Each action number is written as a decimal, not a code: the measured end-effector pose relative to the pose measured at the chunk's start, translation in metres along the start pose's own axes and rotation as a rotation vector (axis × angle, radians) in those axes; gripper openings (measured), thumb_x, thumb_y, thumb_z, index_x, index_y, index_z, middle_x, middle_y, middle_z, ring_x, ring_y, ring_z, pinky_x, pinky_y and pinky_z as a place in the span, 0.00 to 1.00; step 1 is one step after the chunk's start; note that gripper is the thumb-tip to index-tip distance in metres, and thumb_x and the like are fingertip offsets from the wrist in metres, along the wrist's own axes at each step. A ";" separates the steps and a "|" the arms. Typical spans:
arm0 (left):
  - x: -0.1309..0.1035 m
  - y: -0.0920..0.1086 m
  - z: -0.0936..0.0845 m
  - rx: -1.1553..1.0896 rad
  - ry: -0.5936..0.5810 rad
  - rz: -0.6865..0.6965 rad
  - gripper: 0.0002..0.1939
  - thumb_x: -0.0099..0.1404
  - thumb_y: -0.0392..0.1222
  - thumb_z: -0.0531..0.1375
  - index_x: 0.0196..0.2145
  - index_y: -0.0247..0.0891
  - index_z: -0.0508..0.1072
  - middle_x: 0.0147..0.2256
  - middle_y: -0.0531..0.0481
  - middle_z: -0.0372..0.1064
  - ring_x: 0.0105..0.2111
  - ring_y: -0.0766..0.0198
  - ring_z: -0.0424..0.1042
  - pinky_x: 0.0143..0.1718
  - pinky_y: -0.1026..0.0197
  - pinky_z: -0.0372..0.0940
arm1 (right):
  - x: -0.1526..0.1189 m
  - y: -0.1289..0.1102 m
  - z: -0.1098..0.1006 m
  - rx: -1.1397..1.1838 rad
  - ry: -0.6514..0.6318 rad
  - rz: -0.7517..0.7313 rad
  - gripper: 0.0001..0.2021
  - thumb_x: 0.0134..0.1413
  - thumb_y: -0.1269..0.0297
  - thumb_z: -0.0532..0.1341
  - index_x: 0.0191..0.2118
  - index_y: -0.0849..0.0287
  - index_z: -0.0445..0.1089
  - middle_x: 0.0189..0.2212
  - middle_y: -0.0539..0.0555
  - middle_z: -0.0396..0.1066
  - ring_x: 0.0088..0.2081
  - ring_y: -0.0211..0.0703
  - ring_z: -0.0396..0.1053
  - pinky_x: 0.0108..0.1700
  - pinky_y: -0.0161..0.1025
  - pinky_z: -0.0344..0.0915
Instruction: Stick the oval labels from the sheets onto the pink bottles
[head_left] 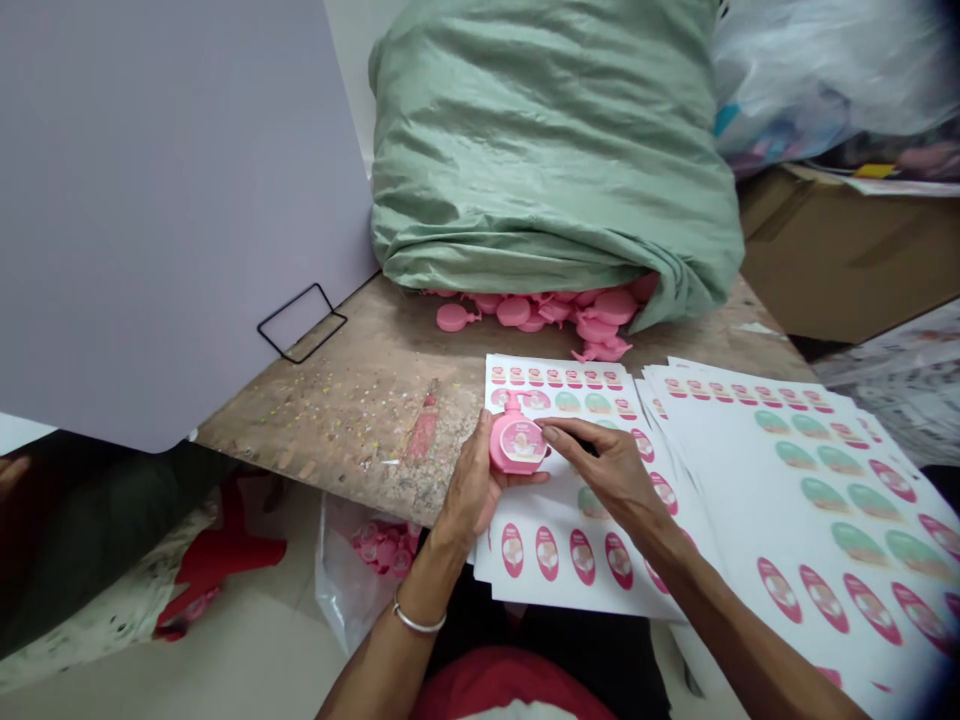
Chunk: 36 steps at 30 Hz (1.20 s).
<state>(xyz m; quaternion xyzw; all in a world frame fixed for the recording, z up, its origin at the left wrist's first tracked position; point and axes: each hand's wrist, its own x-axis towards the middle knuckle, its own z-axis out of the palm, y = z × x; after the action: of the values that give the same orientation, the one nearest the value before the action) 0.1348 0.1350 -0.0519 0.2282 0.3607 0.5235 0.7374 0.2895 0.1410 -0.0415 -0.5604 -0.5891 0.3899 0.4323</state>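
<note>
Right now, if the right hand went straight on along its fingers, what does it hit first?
The pink bottle held in the left hand. The right hand has its fingertips at that edge; depth leaves actual contact unclear.

A worn brown wooden tabletop [360,350] is carrying a bulky pale-green fabric sack [555,150] at the far side. Small rounded pink plastic bottles [517,312] are lying along its near edge. Nearer, a left stack of white paper label sheets [544,515] is lying beside a similar right stack [731,470]. Tiny multicoloured flecks [330,400] are dotting the left part.
</note>
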 end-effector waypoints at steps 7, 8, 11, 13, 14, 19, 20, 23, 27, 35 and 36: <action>-0.003 0.003 0.001 0.018 -0.003 0.009 0.24 0.67 0.56 0.54 0.48 0.34 0.74 0.48 0.40 0.72 0.47 0.51 0.72 0.40 0.53 0.75 | -0.001 -0.007 0.003 -0.057 0.013 -0.053 0.14 0.51 0.51 0.65 0.37 0.55 0.79 0.32 0.53 0.78 0.35 0.47 0.73 0.40 0.44 0.70; -0.004 0.003 0.001 0.018 -0.001 0.006 0.24 0.67 0.56 0.54 0.48 0.34 0.73 0.48 0.40 0.72 0.47 0.51 0.72 0.40 0.53 0.75 | -0.001 -0.007 0.004 -0.061 0.013 -0.057 0.14 0.51 0.51 0.65 0.37 0.55 0.79 0.32 0.53 0.77 0.35 0.47 0.73 0.39 0.43 0.70; -0.005 0.005 0.000 0.015 0.006 0.001 0.24 0.67 0.56 0.54 0.49 0.34 0.73 0.48 0.39 0.72 0.47 0.51 0.72 0.40 0.53 0.75 | -0.002 -0.008 0.005 -0.065 0.012 -0.070 0.14 0.51 0.52 0.65 0.38 0.55 0.79 0.32 0.53 0.77 0.34 0.46 0.72 0.38 0.42 0.69; -0.006 0.007 0.000 0.018 -0.001 0.008 0.24 0.67 0.56 0.53 0.49 0.34 0.73 0.48 0.39 0.72 0.47 0.51 0.72 0.40 0.53 0.75 | -0.002 -0.009 0.006 -0.066 0.015 -0.075 0.13 0.51 0.52 0.65 0.38 0.55 0.79 0.32 0.53 0.77 0.34 0.45 0.72 0.37 0.42 0.69; -0.006 0.007 0.000 0.020 -0.006 0.014 0.24 0.68 0.56 0.53 0.49 0.34 0.73 0.48 0.39 0.72 0.47 0.51 0.72 0.40 0.53 0.74 | -0.003 -0.010 0.006 -0.068 0.015 -0.077 0.13 0.51 0.52 0.65 0.37 0.54 0.79 0.31 0.53 0.77 0.33 0.45 0.71 0.37 0.42 0.69; -0.007 0.009 -0.002 0.024 -0.004 0.019 0.25 0.67 0.56 0.53 0.50 0.34 0.73 0.48 0.40 0.72 0.47 0.51 0.72 0.40 0.53 0.75 | -0.003 -0.014 0.008 -0.087 0.017 -0.094 0.13 0.51 0.53 0.64 0.37 0.55 0.79 0.30 0.53 0.76 0.32 0.44 0.70 0.36 0.42 0.68; -0.007 0.009 -0.002 0.025 -0.002 0.018 0.25 0.67 0.56 0.53 0.50 0.34 0.73 0.48 0.39 0.72 0.47 0.51 0.72 0.39 0.53 0.75 | -0.003 -0.014 0.008 -0.091 0.020 -0.099 0.13 0.51 0.53 0.64 0.36 0.55 0.79 0.30 0.53 0.76 0.32 0.44 0.70 0.35 0.42 0.68; -0.008 0.009 -0.002 0.030 -0.002 0.019 0.25 0.68 0.56 0.52 0.50 0.34 0.72 0.48 0.39 0.72 0.47 0.50 0.72 0.39 0.54 0.75 | -0.003 -0.016 0.008 -0.103 0.023 -0.113 0.13 0.52 0.53 0.64 0.36 0.56 0.78 0.31 0.54 0.76 0.31 0.44 0.70 0.35 0.41 0.67; -0.010 0.010 -0.001 0.034 -0.019 0.014 0.26 0.68 0.58 0.51 0.49 0.34 0.72 0.47 0.39 0.72 0.46 0.51 0.72 0.37 0.55 0.75 | -0.004 -0.017 0.009 -0.114 0.022 -0.136 0.13 0.52 0.53 0.64 0.37 0.56 0.78 0.32 0.53 0.76 0.31 0.43 0.70 0.34 0.40 0.67; -0.014 0.011 -0.006 0.114 -0.120 0.070 0.19 0.57 0.42 0.67 0.46 0.36 0.71 0.40 0.48 0.69 0.38 0.62 0.72 0.34 0.60 0.74 | -0.004 -0.014 0.009 -0.171 0.001 -0.200 0.12 0.55 0.55 0.62 0.37 0.57 0.77 0.33 0.54 0.75 0.35 0.44 0.70 0.38 0.41 0.67; -0.014 0.011 -0.007 0.116 -0.121 0.075 0.19 0.57 0.41 0.67 0.46 0.36 0.70 0.40 0.47 0.69 0.38 0.62 0.71 0.35 0.60 0.74 | -0.003 -0.013 0.008 -0.239 0.009 -0.232 0.12 0.56 0.55 0.61 0.38 0.57 0.76 0.33 0.54 0.75 0.35 0.45 0.70 0.39 0.43 0.67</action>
<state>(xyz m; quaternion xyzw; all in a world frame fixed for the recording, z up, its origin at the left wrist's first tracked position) 0.1202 0.1254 -0.0448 0.3152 0.3363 0.5144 0.7232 0.2778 0.1373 -0.0318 -0.5379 -0.6902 0.2620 0.4071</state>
